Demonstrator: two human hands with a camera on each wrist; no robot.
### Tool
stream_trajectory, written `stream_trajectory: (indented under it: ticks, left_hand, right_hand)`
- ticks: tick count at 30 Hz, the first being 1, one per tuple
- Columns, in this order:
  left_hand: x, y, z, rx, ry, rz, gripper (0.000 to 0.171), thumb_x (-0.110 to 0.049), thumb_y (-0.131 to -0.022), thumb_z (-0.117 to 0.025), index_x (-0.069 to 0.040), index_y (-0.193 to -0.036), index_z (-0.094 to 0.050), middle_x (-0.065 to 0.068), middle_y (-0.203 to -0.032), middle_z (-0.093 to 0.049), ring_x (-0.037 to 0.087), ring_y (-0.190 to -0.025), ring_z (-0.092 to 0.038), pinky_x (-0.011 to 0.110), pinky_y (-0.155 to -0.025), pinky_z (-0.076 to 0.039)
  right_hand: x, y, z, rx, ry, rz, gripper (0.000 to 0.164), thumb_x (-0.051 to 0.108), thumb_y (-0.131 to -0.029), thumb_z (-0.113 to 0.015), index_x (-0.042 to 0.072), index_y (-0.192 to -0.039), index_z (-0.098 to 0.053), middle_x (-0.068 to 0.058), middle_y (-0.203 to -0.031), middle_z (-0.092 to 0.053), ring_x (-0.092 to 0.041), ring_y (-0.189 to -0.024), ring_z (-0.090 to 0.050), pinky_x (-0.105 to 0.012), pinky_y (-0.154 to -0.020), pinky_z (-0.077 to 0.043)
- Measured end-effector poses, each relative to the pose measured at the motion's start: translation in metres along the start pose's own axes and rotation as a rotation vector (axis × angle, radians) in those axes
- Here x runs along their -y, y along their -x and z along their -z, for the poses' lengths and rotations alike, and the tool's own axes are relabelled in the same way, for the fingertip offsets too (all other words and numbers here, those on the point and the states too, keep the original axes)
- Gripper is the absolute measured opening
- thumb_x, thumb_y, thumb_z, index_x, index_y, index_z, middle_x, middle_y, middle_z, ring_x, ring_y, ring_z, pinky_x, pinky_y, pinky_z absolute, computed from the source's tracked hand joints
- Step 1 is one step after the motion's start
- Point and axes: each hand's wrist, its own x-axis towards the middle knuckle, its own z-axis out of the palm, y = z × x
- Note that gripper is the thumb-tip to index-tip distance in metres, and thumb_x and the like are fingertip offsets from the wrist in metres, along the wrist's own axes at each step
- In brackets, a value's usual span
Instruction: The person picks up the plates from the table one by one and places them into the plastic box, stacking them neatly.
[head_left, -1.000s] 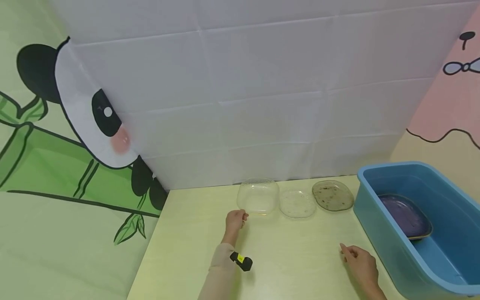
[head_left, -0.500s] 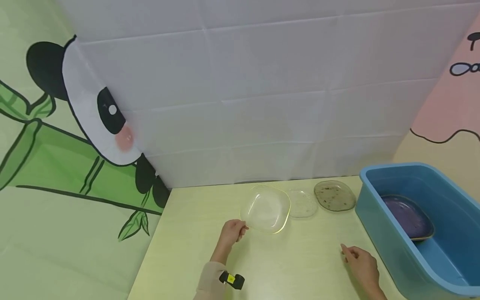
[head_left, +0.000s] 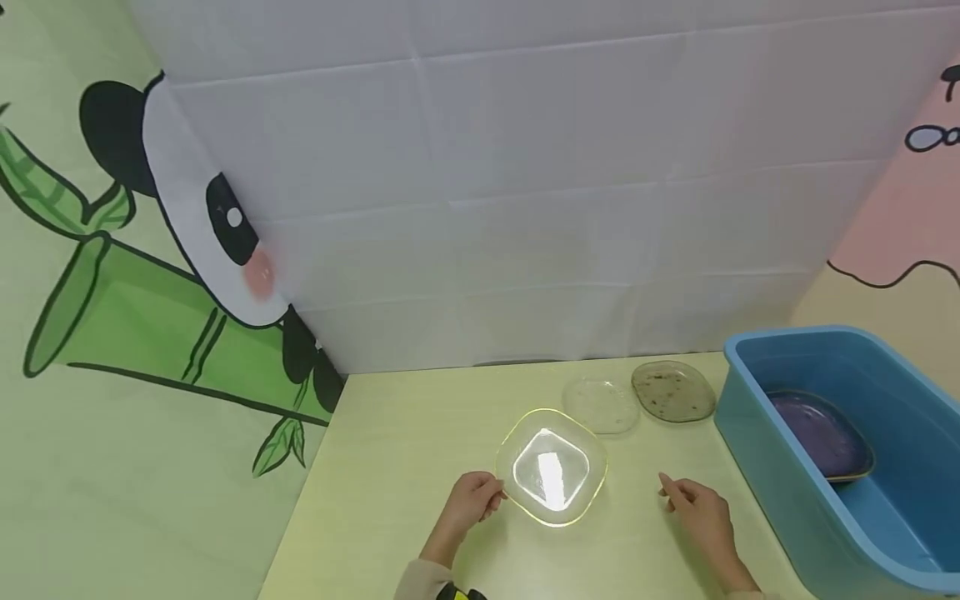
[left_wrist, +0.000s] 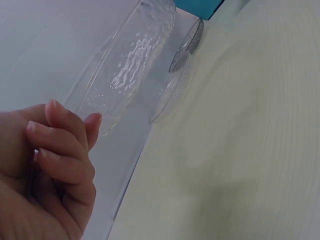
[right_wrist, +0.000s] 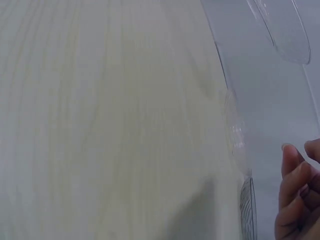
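My left hand [head_left: 471, 502] pinches the left edge of a clear square plate [head_left: 551, 467] with rounded corners and a yellowish rim, raised above the table. In the left wrist view this plate [left_wrist: 130, 65] shows a rippled underside, tilted at the fingertips. My right hand [head_left: 699, 518] hovers over the table to the right, fingers loosely bent and holding nothing. Behind the held plate lie a clear plate [head_left: 600, 406] and a greyish-green speckled plate [head_left: 673, 392]. In the right wrist view my right hand [right_wrist: 300, 195] is partly cut off, apart from the plates.
A blue plastic tub [head_left: 780, 467] stands at the right of the pale table [head_left: 405, 433]. Inside it leans a purple plate [head_left: 819, 435]. White cloth [head_left: 525, 208] hangs behind the table, and a panda-printed cloth [head_left: 187, 208] hangs at left.
The left hand has lifted the clear square plate from the back row and drawn it nearer and rightward. The right hand has shifted slightly left and up. The tub's contents look the same.
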Motion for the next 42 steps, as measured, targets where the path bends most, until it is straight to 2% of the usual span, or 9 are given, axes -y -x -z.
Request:
stream_trajectory:
  ticks: [4,9,12,16,23,29,37,42]
  left_hand:
    - [-0.006,0.001,-0.004,0.011,0.014,-0.013,0.027,-0.008,-0.09,-0.049,0.008,-0.07,-0.057,-0.008,-0.05,-0.045,0.001,-0.04,-0.032,0.014,-0.04,-0.027]
    - [-0.008,-0.001,-0.011,0.013,0.005,0.0,0.027,-0.009,-0.09,-0.049,0.014,-0.077,-0.057,-0.008,-0.052,-0.045,0.001,-0.042,-0.033,0.013,-0.041,-0.027]
    - [-0.004,-0.002,-0.014,0.025,0.009,0.001,0.027,-0.01,-0.089,-0.051,0.014,-0.078,-0.058,-0.008,-0.053,-0.046,0.001,-0.043,-0.034,0.013,-0.041,-0.027]
    - [-0.002,-0.003,-0.018,0.037,0.007,-0.008,0.026,-0.01,-0.089,-0.051,0.012,-0.077,-0.058,-0.008,-0.053,-0.047,0.001,-0.042,-0.034,0.013,-0.04,-0.027]
    - [0.0,-0.004,-0.021,0.042,-0.014,-0.005,0.029,-0.01,-0.09,-0.051,0.015,-0.079,-0.057,-0.009,-0.053,-0.046,0.001,-0.042,-0.033,0.012,-0.041,-0.028]
    - [0.001,-0.004,-0.023,0.042,-0.01,-0.01,0.03,-0.007,-0.091,-0.047,0.021,-0.082,-0.053,-0.009,-0.053,-0.043,0.001,-0.043,-0.032,0.012,-0.041,-0.027]
    - [0.001,-0.004,-0.02,0.043,0.023,0.005,0.027,-0.013,-0.09,-0.051,0.01,-0.077,-0.059,-0.008,-0.052,-0.046,0.001,-0.041,-0.035,0.013,-0.04,-0.03]
    - [0.0,-0.006,-0.019,0.043,0.049,-0.006,0.032,-0.018,-0.091,-0.052,0.012,-0.081,-0.058,-0.009,-0.052,-0.047,0.001,-0.04,-0.034,0.013,-0.04,-0.029]
  right_hand:
    - [0.014,-0.002,-0.008,0.022,-0.05,0.043,0.051,0.053,-0.09,-0.048,0.008,-0.084,-0.069,0.004,-0.061,-0.06,-0.008,-0.047,-0.043,-0.025,-0.047,-0.035]
    - [0.031,0.002,-0.017,0.092,-0.1,0.103,0.048,0.048,-0.093,-0.045,0.006,-0.087,-0.068,0.001,-0.063,-0.061,-0.008,-0.046,-0.044,-0.024,-0.048,-0.038]
    - [0.036,0.004,-0.024,0.131,-0.107,0.103,0.048,0.05,-0.094,-0.043,0.009,-0.088,-0.067,0.002,-0.066,-0.061,-0.008,-0.048,-0.046,-0.024,-0.052,-0.039]
    - [0.039,0.007,-0.03,0.141,-0.095,0.098,0.05,0.052,-0.094,-0.04,0.01,-0.081,-0.065,0.001,-0.064,-0.059,-0.009,-0.049,-0.046,-0.024,-0.051,-0.037]
    - [0.039,0.008,-0.038,0.112,-0.069,0.122,0.047,0.048,-0.094,-0.043,0.013,-0.069,-0.061,-0.003,-0.057,-0.058,-0.009,-0.046,-0.045,-0.024,-0.05,-0.034]
    - [0.039,0.009,-0.039,0.078,-0.038,0.142,0.048,0.045,-0.096,-0.042,0.013,-0.063,-0.056,0.0,-0.051,-0.051,-0.009,-0.044,-0.043,-0.024,-0.049,-0.033]
    - [0.041,0.012,-0.041,0.057,0.132,0.194,0.046,0.037,-0.099,-0.036,0.014,-0.062,-0.049,0.007,-0.054,-0.047,-0.007,-0.047,-0.034,-0.022,-0.046,-0.027]
    - [0.044,0.01,-0.041,0.04,0.151,0.215,0.044,0.032,-0.1,-0.035,0.014,-0.062,-0.05,0.007,-0.054,-0.048,-0.008,-0.048,-0.034,-0.023,-0.047,-0.028]
